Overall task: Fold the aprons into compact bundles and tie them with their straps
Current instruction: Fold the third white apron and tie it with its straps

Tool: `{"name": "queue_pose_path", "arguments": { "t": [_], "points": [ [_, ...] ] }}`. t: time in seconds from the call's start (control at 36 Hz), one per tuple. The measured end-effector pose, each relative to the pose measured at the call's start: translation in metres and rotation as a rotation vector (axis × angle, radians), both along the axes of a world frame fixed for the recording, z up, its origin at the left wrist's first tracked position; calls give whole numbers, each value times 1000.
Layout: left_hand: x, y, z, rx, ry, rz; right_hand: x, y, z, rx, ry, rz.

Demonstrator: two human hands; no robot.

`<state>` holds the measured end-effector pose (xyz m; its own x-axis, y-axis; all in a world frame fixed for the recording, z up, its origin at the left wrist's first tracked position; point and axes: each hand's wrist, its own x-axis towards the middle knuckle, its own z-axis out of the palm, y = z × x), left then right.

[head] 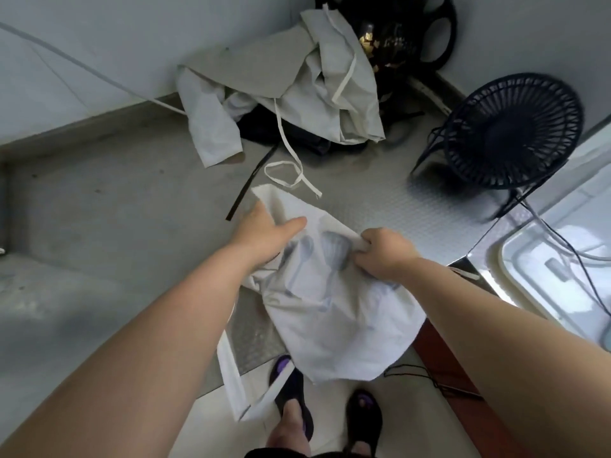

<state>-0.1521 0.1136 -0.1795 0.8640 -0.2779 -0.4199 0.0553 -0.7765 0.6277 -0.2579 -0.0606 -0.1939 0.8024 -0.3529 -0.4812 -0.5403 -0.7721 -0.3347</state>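
Two bare forearms are reaching out over a grey counter [99, 226], where a person is holding a white apron [330, 325] with a faint printed pattern at the counter's near edge. Their left hand [264, 229] is pinching the cloth's far corner, thumb on top and fingers tucked beneath, while their right hand [386, 252] is closing in a fist around a gathered edge, apparently to keep the fabric taut between the two grips so a fold can be laid. Much of the apron is spilling over the edge toward sandalled feet [327, 421], and one wide strap [231, 375] is dangling off the left side, not yet gathered. Further back, a heap of unfolded aprons [281, 94] is lying crumpled against a dark bag [390, 38] in the corner, a narrow tie [291, 166] trailing loose from the heap toward the working spot. A black desk fan [509, 130] is standing to the right, clear of the cloth. Judging by the loose fabric, the folding is at an early stage and no bundle is showing.
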Motion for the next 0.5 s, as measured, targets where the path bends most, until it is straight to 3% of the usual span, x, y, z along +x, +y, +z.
{"name": "queue_pose_path", "arguments": {
  "t": [0.17,0.31,0.39,0.5],
  "points": [
    [-28,10,23,-305,92,131,-16,0,23,139,-311,43],
    [-66,30,57,-642,232,277,-29,12,48,222,-343,84],
    [-87,40,70,-708,316,385,-34,26,64,429,-313,114],
    [-122,65,78,-681,205,403,-51,55,86,863,-263,29]
  ]
}}
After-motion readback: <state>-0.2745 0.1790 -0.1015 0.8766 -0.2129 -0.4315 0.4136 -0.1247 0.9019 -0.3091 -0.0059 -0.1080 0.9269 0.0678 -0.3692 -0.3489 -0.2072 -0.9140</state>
